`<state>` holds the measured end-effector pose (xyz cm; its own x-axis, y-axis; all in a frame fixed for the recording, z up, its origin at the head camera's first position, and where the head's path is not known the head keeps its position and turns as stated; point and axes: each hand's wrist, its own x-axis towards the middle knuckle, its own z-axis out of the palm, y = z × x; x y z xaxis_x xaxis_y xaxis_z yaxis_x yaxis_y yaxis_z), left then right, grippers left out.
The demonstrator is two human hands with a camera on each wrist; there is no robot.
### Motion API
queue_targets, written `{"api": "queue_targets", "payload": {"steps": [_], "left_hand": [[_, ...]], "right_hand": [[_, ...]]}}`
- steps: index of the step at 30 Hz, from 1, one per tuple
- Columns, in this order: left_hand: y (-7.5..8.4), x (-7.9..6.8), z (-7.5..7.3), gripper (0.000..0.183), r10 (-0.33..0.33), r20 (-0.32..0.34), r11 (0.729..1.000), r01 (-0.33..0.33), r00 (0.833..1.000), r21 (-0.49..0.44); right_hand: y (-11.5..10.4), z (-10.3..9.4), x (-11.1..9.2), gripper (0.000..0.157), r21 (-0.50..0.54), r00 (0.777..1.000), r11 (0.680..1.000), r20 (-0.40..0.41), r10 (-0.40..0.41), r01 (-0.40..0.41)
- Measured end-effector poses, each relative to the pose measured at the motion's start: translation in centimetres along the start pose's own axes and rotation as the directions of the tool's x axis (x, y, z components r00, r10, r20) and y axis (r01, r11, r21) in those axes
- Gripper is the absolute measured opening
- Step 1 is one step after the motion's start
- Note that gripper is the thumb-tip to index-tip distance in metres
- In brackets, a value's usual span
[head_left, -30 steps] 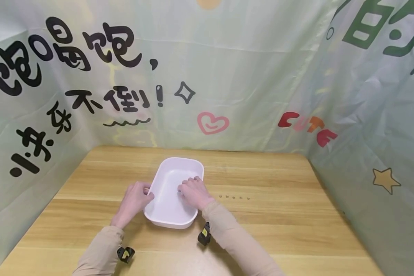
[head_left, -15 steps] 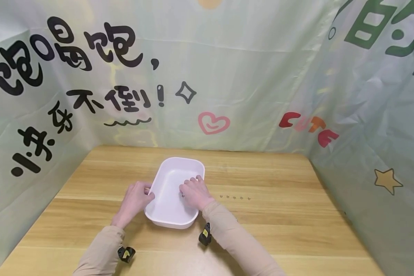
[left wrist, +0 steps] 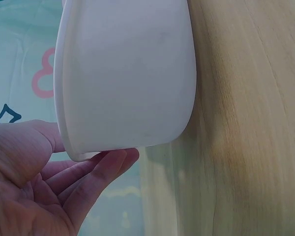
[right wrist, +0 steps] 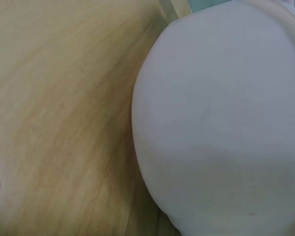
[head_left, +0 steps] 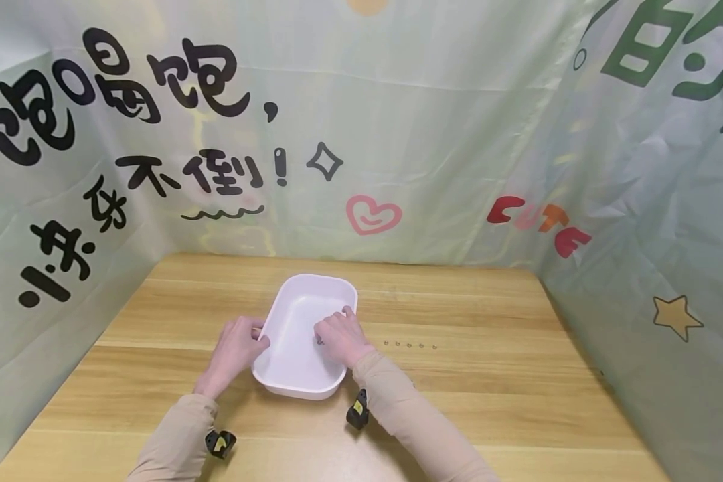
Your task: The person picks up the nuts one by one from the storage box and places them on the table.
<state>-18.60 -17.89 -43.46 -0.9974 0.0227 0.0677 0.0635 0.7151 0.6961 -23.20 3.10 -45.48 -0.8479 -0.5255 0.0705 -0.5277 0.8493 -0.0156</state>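
A white rectangular plastic tub (head_left: 295,314) stands on the wooden table. My left hand (head_left: 233,351) grips its left rim, thumb on top; in the left wrist view the fingers (left wrist: 105,169) bend under the rim against the outer wall. My right hand (head_left: 341,336) reaches over the right rim into the tub with curled fingers. A small dark metallic piece (head_left: 320,341) shows at its fingertips, too small to name its kind. The right wrist view has only the tub's outer wall (right wrist: 216,113) close up, the hand hidden behind it.
To the right of the tub, several tiny dark metallic pieces (head_left: 410,345) lie in a row on the wooden table (head_left: 488,402). Printed cloth (head_left: 446,134) hangs behind the table and along both sides. Black devices (head_left: 219,444) sit at both wrists.
The small metallic piece at my right fingertips was not visible a second ago and now shows below them. The right hand has shifted barely; the left hand and tub stay put.
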Motion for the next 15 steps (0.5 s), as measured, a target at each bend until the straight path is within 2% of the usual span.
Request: {"api": "queue_targets", "payload": {"steps": [15], "left_hand": [[0.03, -0.05, -0.10, 0.033, -0.005, 0.002, 1.000, 0.005, 1.000, -0.002]], "right_hand": [[-0.12, -0.17, -0.21, 0.014, 0.013, 1.000, 1.000, -0.009, -0.001, 0.002]]}}
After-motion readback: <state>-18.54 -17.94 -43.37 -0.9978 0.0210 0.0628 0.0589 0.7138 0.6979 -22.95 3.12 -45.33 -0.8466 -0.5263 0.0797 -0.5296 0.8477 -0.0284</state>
